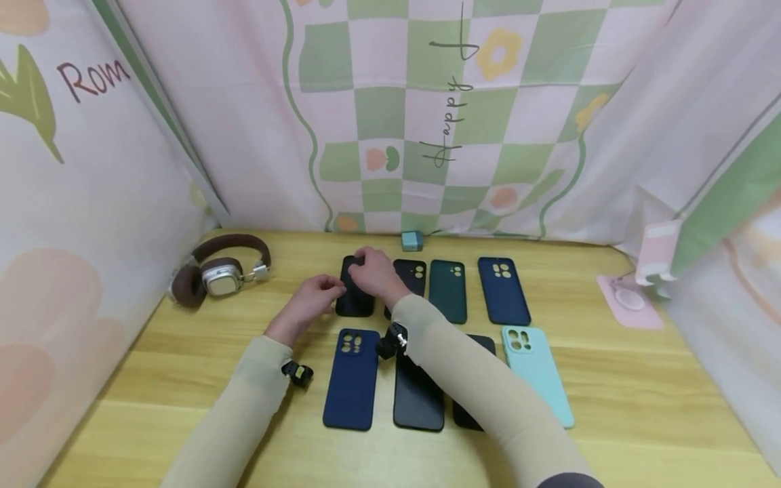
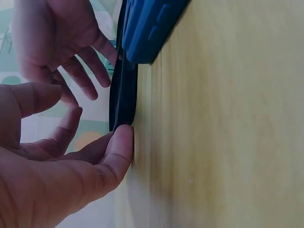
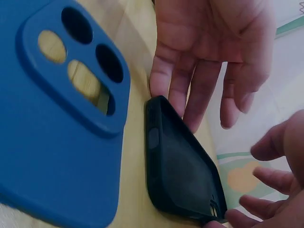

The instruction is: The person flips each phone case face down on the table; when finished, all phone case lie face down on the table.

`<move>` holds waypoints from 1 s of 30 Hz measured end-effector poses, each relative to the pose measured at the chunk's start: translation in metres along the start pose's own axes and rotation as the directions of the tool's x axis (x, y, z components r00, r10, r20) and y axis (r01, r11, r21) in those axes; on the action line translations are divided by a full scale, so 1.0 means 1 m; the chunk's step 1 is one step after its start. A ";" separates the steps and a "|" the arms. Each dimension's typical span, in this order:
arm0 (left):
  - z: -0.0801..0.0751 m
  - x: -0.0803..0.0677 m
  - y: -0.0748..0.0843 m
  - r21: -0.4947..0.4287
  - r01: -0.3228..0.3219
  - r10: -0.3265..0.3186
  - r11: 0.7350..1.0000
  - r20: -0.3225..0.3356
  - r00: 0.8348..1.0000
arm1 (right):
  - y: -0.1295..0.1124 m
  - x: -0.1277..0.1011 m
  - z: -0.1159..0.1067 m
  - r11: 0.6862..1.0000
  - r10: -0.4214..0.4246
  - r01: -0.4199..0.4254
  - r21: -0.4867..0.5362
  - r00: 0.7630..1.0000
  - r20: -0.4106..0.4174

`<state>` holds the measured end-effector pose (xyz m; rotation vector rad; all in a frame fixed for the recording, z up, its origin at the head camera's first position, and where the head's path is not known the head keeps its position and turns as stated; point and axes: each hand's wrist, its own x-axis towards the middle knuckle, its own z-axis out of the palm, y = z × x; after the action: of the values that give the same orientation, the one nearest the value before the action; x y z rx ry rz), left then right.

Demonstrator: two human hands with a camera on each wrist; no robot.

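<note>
Your left hand (image 1: 311, 295) sits at the left edge of the black phone case (image 1: 355, 298), in the centre of the head view. In the left wrist view the thumb tip (image 2: 122, 142) presses the lower corner of that case (image 2: 122, 95) where it meets the wooden table (image 2: 228, 123). The fingers are loosely spread and curved, not wrapped around anything.

Your right hand (image 1: 375, 271) covers the upper end of the same case. In the right wrist view its fingers (image 3: 199, 90) hang apart and nearly straight along the far long edge of the case (image 3: 183, 175); the fingertips appear to touch that edge. The case is tilted, its hollow side facing this camera.

The black case occupies the left end of the upper row. To its right lie another black case (image 1: 411, 274), a dark green case (image 1: 448, 290) and a navy case (image 1: 503, 290). In the lower row, a navy case with camera cutouts (image 1: 352, 378) lies just below the handled case, followed by a dark case (image 1: 417, 396), a further dark case mostly hidden by your right sleeve, and a light turquoise case (image 1: 539, 373).

Brown headphones (image 1: 219, 274) rest at left centre. A pink pad (image 1: 630, 301) lies at right centre.
</note>
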<state>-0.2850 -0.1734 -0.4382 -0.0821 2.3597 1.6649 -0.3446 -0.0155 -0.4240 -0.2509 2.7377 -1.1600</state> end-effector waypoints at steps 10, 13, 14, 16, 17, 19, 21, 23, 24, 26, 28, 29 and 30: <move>0.003 -0.004 0.001 -0.139 -0.082 0.075 0.987 -0.051 0.996 | -0.004 -0.007 -0.011 0.986 -0.025 0.043 0.158 0.993 -0.113; 0.004 -0.006 0.002 -0.197 -0.107 0.095 0.974 -0.070 0.993 | -0.004 -0.007 -0.016 0.981 -0.039 0.063 0.183 0.990 -0.133; 0.004 -0.007 0.003 -0.206 -0.118 0.104 0.971 -0.076 0.992 | -0.003 -0.007 -0.017 0.979 -0.045 0.071 0.190 0.990 -0.137; 0.005 -0.008 0.005 -0.221 -0.135 0.119 0.966 -0.085 0.989 | -0.002 -0.007 -0.020 0.975 -0.060 0.088 0.202 0.988 -0.141; 0.005 -0.009 0.005 -0.223 -0.145 0.128 0.964 -0.089 0.988 | -0.001 -0.007 -0.021 0.974 -0.068 0.096 0.204 0.988 -0.140; 0.006 -0.010 0.007 -0.214 -0.161 0.145 0.964 -0.090 0.985 | 0.000 -0.007 -0.022 0.973 -0.090 0.115 0.200 0.987 -0.131; 0.007 -0.011 0.008 -0.195 -0.174 0.160 0.965 -0.081 0.984 | 0.001 -0.008 -0.024 0.973 -0.110 0.132 0.190 0.986 -0.123; 0.008 -0.013 0.010 -0.180 -0.185 0.175 0.966 -0.070 0.982 | 0.001 -0.009 -0.024 0.971 -0.129 0.149 0.185 0.985 -0.119; 0.008 -0.014 0.011 -0.176 -0.188 0.179 0.966 -0.063 0.982 | 0.002 -0.010 -0.025 0.970 -0.134 0.154 0.188 0.984 -0.116; 0.009 -0.016 0.013 -0.179 -0.191 0.185 0.965 -0.051 0.981 | 0.002 -0.012 -0.026 0.963 -0.125 0.149 0.226 0.985 -0.115; 0.009 -0.017 0.015 -0.190 -0.192 0.186 0.963 -0.045 0.981 | 0.001 -0.015 -0.029 0.951 -0.113 0.141 0.274 0.987 -0.117; 0.009 -0.017 0.016 -0.196 -0.195 0.190 0.961 -0.044 0.981 | 0.000 -0.016 -0.030 0.945 -0.109 0.140 0.295 0.987 -0.120; 0.009 -0.018 0.017 -0.204 -0.200 0.196 0.958 -0.041 0.980 | -0.002 -0.017 -0.032 0.939 -0.105 0.139 0.314 0.987 -0.124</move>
<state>-0.2693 -0.1606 -0.4218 0.1041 2.2642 2.0091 -0.3345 0.0093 -0.3997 -0.3284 2.5926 -1.6747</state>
